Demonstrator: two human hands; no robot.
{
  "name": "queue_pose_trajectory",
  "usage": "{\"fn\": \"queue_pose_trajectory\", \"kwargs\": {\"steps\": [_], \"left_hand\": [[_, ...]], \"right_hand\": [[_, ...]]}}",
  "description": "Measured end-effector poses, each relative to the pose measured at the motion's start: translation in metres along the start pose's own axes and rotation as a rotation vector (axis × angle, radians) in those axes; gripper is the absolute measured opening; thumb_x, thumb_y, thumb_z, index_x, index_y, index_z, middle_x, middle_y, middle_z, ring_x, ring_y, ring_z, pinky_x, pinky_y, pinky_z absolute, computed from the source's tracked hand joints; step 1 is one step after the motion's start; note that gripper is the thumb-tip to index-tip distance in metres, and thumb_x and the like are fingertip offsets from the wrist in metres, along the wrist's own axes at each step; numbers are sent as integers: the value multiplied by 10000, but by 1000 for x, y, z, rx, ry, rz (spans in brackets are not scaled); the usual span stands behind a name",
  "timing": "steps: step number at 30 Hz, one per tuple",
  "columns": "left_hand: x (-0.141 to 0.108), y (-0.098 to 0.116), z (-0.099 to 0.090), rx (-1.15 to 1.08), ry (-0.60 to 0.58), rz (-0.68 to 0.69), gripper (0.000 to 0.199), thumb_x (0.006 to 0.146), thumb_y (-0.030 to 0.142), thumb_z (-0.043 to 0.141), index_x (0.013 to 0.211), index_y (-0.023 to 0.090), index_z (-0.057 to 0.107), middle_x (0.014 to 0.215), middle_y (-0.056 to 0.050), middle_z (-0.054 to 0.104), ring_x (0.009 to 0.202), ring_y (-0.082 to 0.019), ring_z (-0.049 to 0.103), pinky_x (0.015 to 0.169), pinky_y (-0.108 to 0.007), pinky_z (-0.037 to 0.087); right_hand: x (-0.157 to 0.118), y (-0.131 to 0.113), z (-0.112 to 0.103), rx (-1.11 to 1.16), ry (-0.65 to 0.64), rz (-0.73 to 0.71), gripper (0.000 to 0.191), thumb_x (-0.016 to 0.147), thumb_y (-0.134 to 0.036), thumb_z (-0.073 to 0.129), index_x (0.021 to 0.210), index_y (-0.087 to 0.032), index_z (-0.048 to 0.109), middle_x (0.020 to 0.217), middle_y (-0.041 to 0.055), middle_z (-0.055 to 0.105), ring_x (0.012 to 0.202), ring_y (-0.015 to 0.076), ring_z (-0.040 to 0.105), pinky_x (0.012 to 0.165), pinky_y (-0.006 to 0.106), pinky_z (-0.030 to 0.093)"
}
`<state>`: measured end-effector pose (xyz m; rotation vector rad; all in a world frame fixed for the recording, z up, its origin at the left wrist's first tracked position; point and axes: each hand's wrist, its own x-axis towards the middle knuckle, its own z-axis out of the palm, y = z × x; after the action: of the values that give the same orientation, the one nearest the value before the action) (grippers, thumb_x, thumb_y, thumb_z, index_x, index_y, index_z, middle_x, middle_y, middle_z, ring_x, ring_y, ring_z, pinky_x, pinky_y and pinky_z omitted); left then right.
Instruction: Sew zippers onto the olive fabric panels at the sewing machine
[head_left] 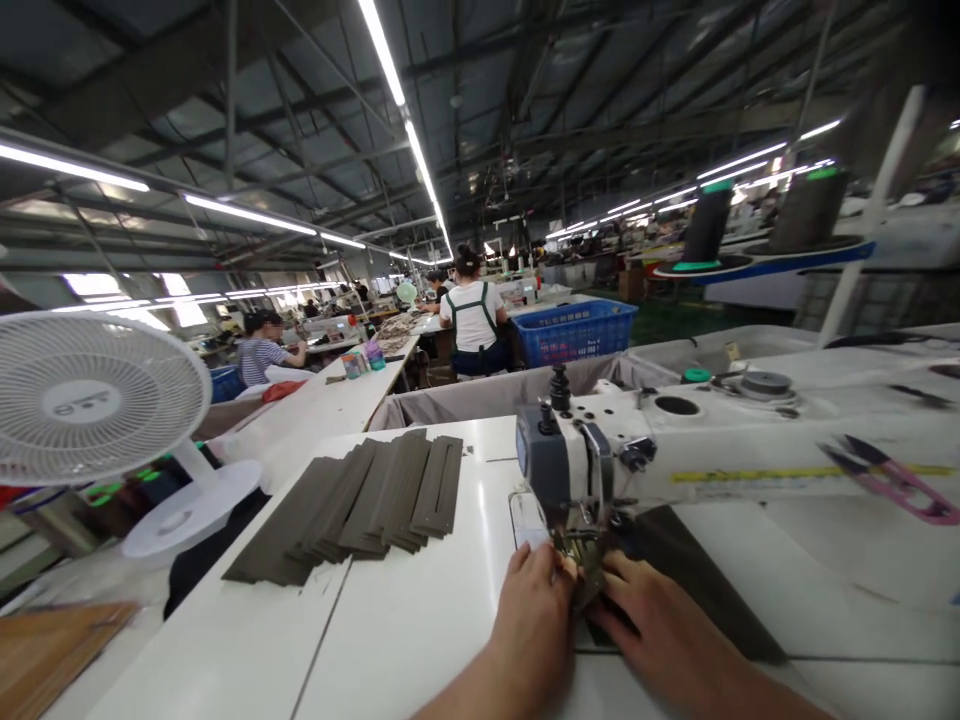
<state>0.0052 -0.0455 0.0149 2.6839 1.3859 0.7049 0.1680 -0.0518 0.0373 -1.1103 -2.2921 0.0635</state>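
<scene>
A white and grey sewing machine (566, 450) stands in front of me, its presser foot and needle area low at the table. My left hand (534, 610) is at the left side of the presser foot, fingertips pinched together; what lies between them is too small to make out. On the other side, my right hand (660, 615) has its fingers curled on a dark olive fabric piece (709, 585). This piece lies flat under the machine arm and extends to the right, partly hidden by that hand. To the left, several olive fabric pieces (375, 500) overlap in a fanned row.
Pink-handled thread snips (896, 485) rest against the machine arm above a yellow measuring tape (720, 475). A white fan (97, 400) stands at left. Thread cones (705, 228) are at upper right. Beyond the table are a blue crate (574, 335) and a seated person (472, 315).
</scene>
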Motion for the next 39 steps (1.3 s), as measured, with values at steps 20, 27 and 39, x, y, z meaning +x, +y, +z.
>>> {"fn": "queue_pose_trajectory", "kwargs": {"steps": [20, 27, 39], "left_hand": [[1, 10, -17, 140, 13, 154, 140, 848, 205, 523, 969, 176, 587, 883, -57, 573, 823, -208, 522, 722, -348, 419], [2, 14, -24, 33, -64, 187, 177, 877, 184, 516, 1037, 178, 592, 1040, -47, 615, 974, -192, 519, 840, -351, 412], [9, 11, -23, -57, -103, 266, 212, 906, 164, 426, 1002, 161, 615, 1053, -67, 640, 1014, -200, 538, 859, -357, 429]], "right_hand": [[8, 49, 16, 46, -12, 74, 231, 763, -109, 368, 711, -167, 585, 683, 75, 651, 605, 197, 620, 560, 285, 482], [9, 56, 8, 9, -106, 111, 189, 784, -141, 427, 728, -181, 603, 700, 38, 651, 621, 167, 604, 583, 255, 456], [19, 51, 10, -264, -169, 309, 232, 806, -190, 425, 720, -120, 629, 691, 113, 649, 670, 244, 616, 562, 300, 350]]}}
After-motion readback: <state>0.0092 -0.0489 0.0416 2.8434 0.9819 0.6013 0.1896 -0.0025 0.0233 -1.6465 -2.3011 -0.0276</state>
